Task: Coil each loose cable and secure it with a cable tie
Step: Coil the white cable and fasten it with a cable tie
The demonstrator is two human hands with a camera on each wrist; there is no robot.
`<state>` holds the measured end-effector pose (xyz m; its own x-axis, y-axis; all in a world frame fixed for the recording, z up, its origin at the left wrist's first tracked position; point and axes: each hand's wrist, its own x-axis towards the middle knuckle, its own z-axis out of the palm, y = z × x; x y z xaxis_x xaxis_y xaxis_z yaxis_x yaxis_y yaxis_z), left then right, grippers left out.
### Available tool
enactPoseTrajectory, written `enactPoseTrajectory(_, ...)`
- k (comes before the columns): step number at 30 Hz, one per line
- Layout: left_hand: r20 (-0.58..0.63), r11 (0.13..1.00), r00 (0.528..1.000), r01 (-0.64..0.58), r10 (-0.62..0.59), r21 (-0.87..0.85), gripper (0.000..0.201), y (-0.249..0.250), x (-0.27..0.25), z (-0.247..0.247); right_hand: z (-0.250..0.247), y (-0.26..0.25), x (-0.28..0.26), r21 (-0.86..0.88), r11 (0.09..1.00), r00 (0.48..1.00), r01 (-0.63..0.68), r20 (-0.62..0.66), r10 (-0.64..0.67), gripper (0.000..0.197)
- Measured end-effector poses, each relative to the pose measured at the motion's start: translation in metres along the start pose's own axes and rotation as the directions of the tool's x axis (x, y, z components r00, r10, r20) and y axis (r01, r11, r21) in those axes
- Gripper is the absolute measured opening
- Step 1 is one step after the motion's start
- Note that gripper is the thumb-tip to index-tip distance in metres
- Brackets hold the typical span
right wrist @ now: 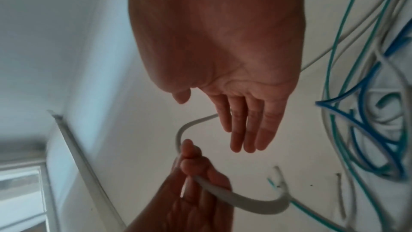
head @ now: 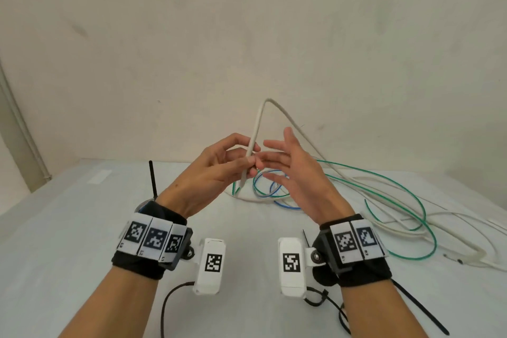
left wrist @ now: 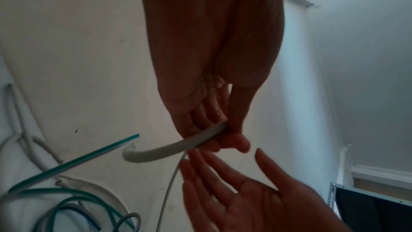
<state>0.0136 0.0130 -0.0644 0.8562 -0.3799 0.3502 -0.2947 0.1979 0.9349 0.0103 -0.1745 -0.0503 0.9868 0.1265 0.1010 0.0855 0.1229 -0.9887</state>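
Left hand (head: pixel 211 170) pinches white cable (head: pixel 253 136) (fingertips, seemingly); right hand (head: pixel 295 173) beside.

text: none legible | wrist bands (head: pixel 153 239): black-and-white square marker patterns only, tiny labels blurred

Our bare forearms, banded at both wrists

We wear black wrist straps (head: pixel 142 261) carrying white tiles printed with black square-pattern markers (head: pixel 153 239), and white camera boxes (head: pixel 211 266) bearing the same kind of marker, with thin dark cables (head: pixel 164 307) trailing beneath.
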Motion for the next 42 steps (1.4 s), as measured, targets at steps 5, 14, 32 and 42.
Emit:
enactPoseTrajectory(5,0.145,0.99,0.988,0.037,-0.057,0.136,0.021,-0.009,-0.004,0.006,0.006,-0.044,0.015,0.114,0.987,0.994,0.11,0.001,-0.111,0.039)
enactPoseTrajectory(14,0.184,0.969,0.975,0.083,-0.128,0.232,0.027,-0.014,-0.012,0.003,-0.032,-0.112,0.046,0.329,0.944,0.998,0.003,-0.064,0.019,0.026)
enactPoseTrajectory(32,0.097,0.878,0.951,0.23,-0.295,0.419,0.026,-0.03,-0.022,-0.029,-0.103,-0.15,0.031,0.272,0.959,0.931,0.077,-0.363,0.028,0.034)
enactPoseTrajectory(42,0.068,0.771,0.997,-0.013,-0.04,0.637,0.021,-0.024,-0.004,-0.007,-0.087,-0.154,0.001,-0.266,0.964,0.971,-0.023,-0.236,-0.042,0.038)
